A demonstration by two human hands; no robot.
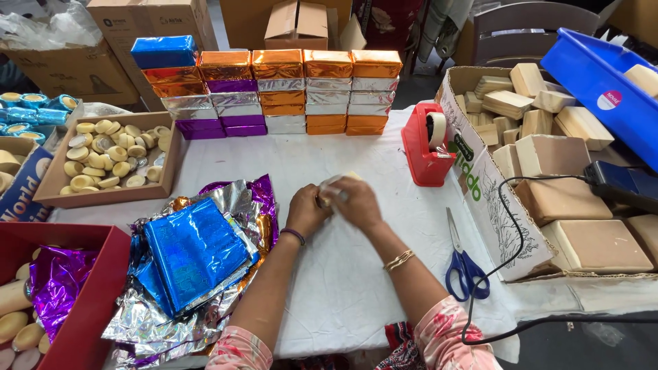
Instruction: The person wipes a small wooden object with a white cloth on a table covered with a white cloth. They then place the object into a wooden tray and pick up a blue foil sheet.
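Both my hands meet over the white tablecloth [356, 274] at the table's middle. My left hand [306, 210] and my right hand [356, 202] are closed together around a small pale object [332, 185] in clear or whitish wrap; most of it is hidden by my fingers. A pile of foil sheets [195, 257], blue on top with silver, purple and orange beneath, lies just left of my left forearm. Blue-handled scissors [462, 260] lie to the right of my right forearm.
A wall of foil-wrapped blocks [274, 92] stands at the back. A red tape dispenser [428, 144] sits right of centre. A cardboard box of tan soap blocks [548, 171] fills the right, a tray of small round soaps [110, 154] the left. A black cable [507, 260] loops near the scissors.
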